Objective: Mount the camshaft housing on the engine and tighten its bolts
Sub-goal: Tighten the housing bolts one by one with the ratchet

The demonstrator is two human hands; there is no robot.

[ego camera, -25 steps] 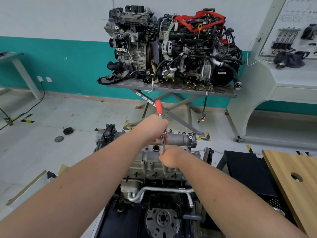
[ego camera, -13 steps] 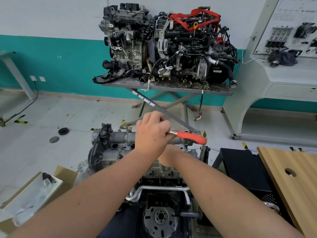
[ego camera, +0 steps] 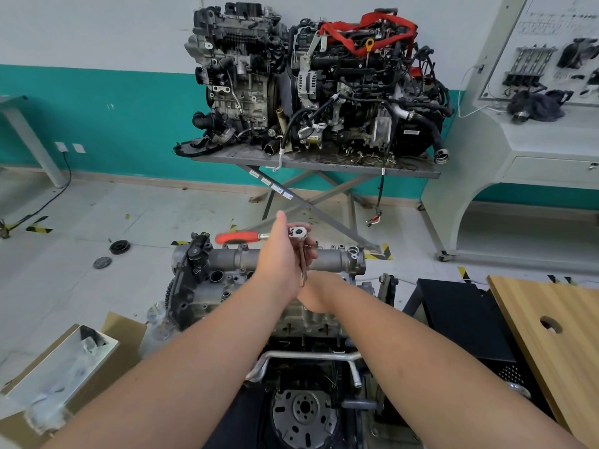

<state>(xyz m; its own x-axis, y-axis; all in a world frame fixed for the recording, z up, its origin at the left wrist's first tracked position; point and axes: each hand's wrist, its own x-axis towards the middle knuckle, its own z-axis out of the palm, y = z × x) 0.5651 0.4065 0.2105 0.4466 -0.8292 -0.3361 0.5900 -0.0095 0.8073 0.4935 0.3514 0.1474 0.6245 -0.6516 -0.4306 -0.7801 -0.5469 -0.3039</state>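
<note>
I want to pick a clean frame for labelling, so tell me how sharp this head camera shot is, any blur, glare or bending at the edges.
Head view: even, soft indoor light with no hard glare; wide-angle bending curves the white cabinet at the right edge; the forearms and left hand are slightly soft; the ratchet and camshaft housing stay readable; the plastic in the cardboard box smears at lower left.

A single head-worn camera looked forward and down from just behind the engine (ego camera: 259,296), close above it, with both forearms reaching in from the bottom edge. Beyond the engine the view faced the teal-and-white wall (ego camera: 97,102); its wide angle bent the edges.
</note>
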